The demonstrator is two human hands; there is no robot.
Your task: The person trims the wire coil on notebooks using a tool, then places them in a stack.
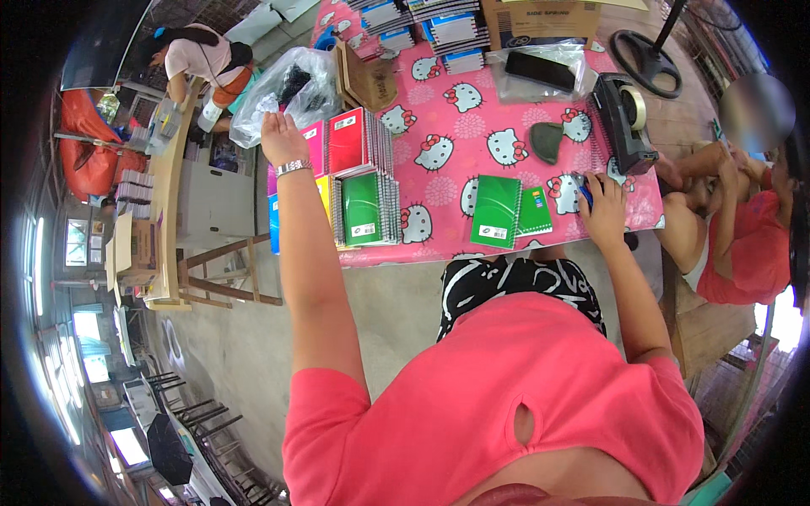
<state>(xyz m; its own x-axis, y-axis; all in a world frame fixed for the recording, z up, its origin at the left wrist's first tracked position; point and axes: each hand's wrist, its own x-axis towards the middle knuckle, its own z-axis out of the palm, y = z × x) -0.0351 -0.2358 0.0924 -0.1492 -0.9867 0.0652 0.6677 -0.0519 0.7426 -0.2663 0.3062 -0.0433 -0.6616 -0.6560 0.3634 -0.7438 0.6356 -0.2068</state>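
My left hand (pixel 282 141), with a metal watch at the wrist, reaches to the far left, its fingers stretched out beside a clear plastic bag (pixel 310 91) with dark stuff inside. Under that forearm stand stacks of spiral notebooks: red (pixel 347 142), pink (pixel 313 148), yellow (pixel 324 192) and green (pixel 361 207). My right hand (pixel 604 209) rests near the table's right front edge, fingers closed around a small blue object (pixel 585 193) whose kind I cannot make out. Left of it lie a green spiral notebook (pixel 496 211) and a smaller green notepad (pixel 534 212).
The table has a pink cartoon-cat cover (pixel 456 152). A black tape dispenser (pixel 623 126), dark green pouch (pixel 547 142), phone (pixel 540 71) on plastic, cardboard box (pixel 540 24) and notebook piles (pixel 451 38) stand farther back. One person (pixel 742 244) sits right; another (pixel 202 63) bends at a left table.
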